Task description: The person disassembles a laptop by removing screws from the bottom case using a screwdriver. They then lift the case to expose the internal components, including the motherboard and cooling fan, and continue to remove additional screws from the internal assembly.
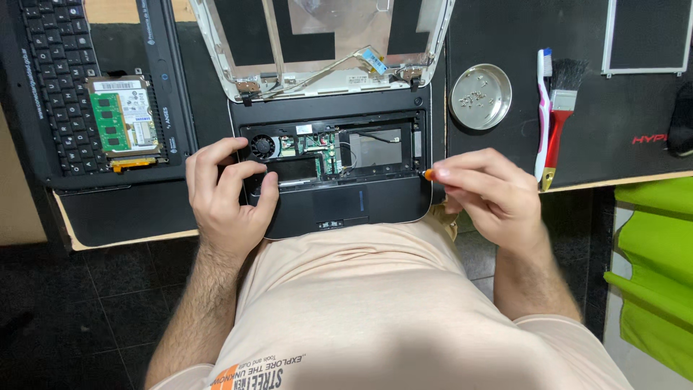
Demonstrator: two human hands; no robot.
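Free room: bare black desk mat (498, 155) between the opened laptop base (375, 206) and the toothbrush (543, 108) beside the paintbrush (559, 115), below the round metal screw dish (480, 96); also the front-left corner of the mat below the removed keyboard (54, 79). Obstacles: the tilted lid frame (317, 72) closes the rear edge. The left hand (227, 191) rests on the base's left side and the right hand (491, 191) blocks its right edge.

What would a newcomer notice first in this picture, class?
First, the opened laptop at the desk's middle, its circuit board and small fan bared. The left hand rests on its left side, while the right hand holds an orange-tipped screwdriver at its right edge. A round metal dish of screws sits further right.
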